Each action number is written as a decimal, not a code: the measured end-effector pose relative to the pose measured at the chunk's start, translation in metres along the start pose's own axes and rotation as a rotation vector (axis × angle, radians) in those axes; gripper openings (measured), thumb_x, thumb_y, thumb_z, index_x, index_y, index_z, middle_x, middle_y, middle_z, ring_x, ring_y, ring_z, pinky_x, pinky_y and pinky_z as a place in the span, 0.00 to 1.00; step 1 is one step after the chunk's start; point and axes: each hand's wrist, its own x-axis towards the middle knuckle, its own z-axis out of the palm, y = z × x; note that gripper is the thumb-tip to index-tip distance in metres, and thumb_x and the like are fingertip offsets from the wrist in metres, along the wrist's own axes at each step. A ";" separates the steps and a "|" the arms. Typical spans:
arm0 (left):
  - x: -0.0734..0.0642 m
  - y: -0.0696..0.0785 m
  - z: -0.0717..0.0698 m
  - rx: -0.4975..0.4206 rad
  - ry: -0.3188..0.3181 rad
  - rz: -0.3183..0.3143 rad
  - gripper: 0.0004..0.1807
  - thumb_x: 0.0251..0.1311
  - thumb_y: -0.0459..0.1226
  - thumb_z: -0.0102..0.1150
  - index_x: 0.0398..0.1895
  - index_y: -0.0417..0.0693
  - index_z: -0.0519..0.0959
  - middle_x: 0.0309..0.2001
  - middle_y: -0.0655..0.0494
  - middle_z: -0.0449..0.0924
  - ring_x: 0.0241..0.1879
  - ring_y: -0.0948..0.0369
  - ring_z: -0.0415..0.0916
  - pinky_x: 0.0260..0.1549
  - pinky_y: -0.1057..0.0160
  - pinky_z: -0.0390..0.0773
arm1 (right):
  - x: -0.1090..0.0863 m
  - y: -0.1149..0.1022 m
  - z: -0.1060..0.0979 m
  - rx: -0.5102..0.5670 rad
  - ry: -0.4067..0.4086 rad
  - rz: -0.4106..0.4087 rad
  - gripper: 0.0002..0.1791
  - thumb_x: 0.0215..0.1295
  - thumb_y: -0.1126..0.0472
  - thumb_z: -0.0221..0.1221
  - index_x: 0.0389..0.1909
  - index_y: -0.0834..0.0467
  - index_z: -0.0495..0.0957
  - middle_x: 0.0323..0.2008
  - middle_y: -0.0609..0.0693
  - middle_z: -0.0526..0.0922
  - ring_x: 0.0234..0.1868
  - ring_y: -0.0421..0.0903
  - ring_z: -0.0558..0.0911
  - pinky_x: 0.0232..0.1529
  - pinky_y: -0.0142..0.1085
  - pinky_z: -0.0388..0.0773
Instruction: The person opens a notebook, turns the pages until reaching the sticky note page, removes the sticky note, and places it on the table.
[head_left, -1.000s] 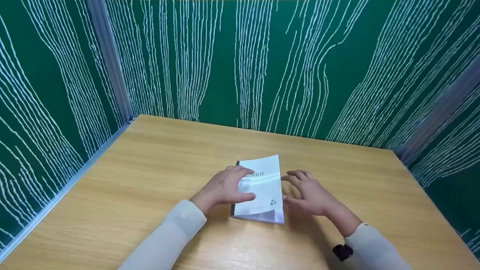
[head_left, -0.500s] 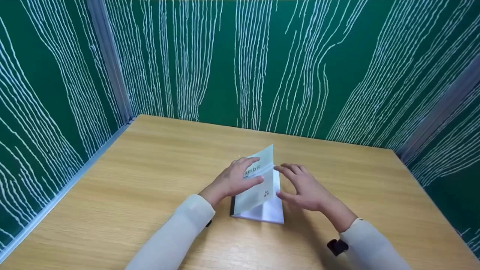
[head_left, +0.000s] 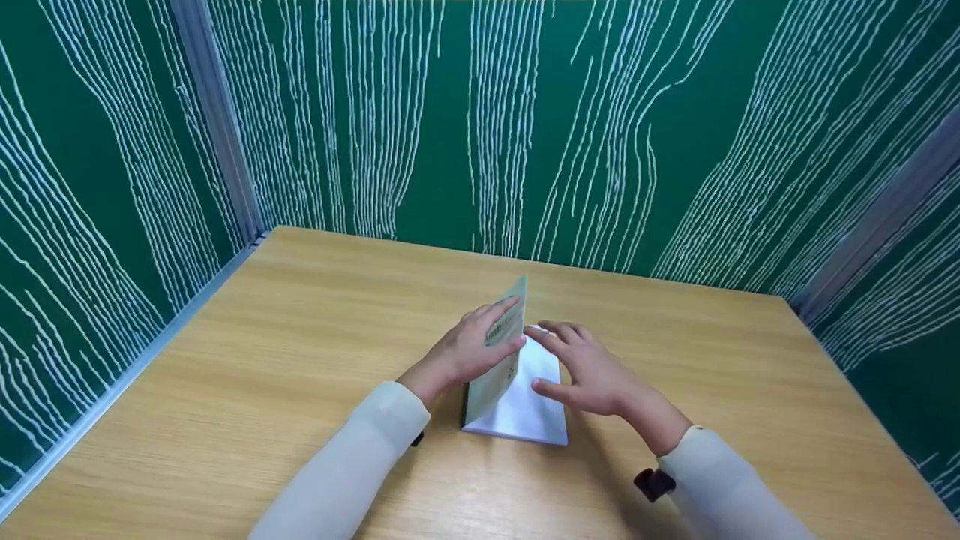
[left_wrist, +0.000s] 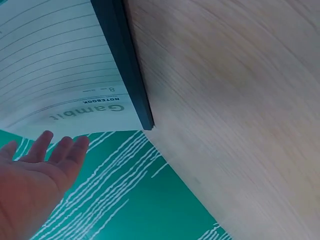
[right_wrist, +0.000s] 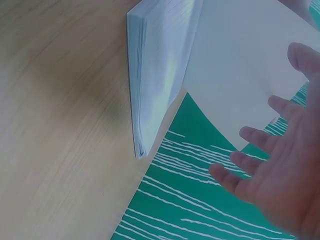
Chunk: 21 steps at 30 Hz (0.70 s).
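Note:
A notebook with a dark spine strip lies on the table, its page block flat. Its front cover, printed "Gambit", stands steeply raised. On the cover's outer face is my left hand, fingers fairly straight and the thumb near the free edge; whether it bears the cover's weight I cannot tell. My right hand is held over the white pages, fingers spread and extended toward the cover's inner side. In the right wrist view its fingertips appear close to the blank inner face; contact is unclear.
The wooden table spreads on all sides of the notebook. Green panels with wavy white lines rise behind it and at both sides. A dark wrist device sits at the right sleeve.
The front cover has swung up and leftward from nearly lying down, baring more pages. My right hand has shifted left over the pages; my left has moved slightly up and right.

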 end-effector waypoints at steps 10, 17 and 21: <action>0.001 -0.006 -0.008 0.018 0.014 0.037 0.35 0.41 0.68 0.45 0.56 0.95 0.45 0.65 0.68 0.50 0.60 0.56 0.55 0.45 0.39 0.66 | 0.010 0.002 0.004 -0.014 0.043 0.019 0.39 0.46 0.27 0.45 0.62 0.34 0.54 0.62 0.44 0.61 0.61 0.49 0.59 0.51 0.54 0.66; -0.003 -0.015 -0.010 0.019 0.054 0.070 0.35 0.45 0.64 0.48 0.58 0.90 0.46 0.64 0.75 0.50 0.63 0.60 0.52 0.49 0.41 0.64 | 0.021 0.022 0.007 0.015 0.132 0.174 0.23 0.53 0.42 0.54 0.48 0.47 0.73 0.51 0.48 0.71 0.54 0.49 0.67 0.51 0.50 0.68; -0.005 -0.018 -0.012 -0.012 0.077 0.073 0.35 0.48 0.59 0.50 0.60 0.86 0.47 0.63 0.75 0.53 0.64 0.62 0.52 0.52 0.42 0.60 | 0.029 0.034 0.008 0.064 0.136 0.272 0.15 0.55 0.50 0.55 0.42 0.50 0.76 0.47 0.50 0.74 0.50 0.50 0.70 0.50 0.48 0.68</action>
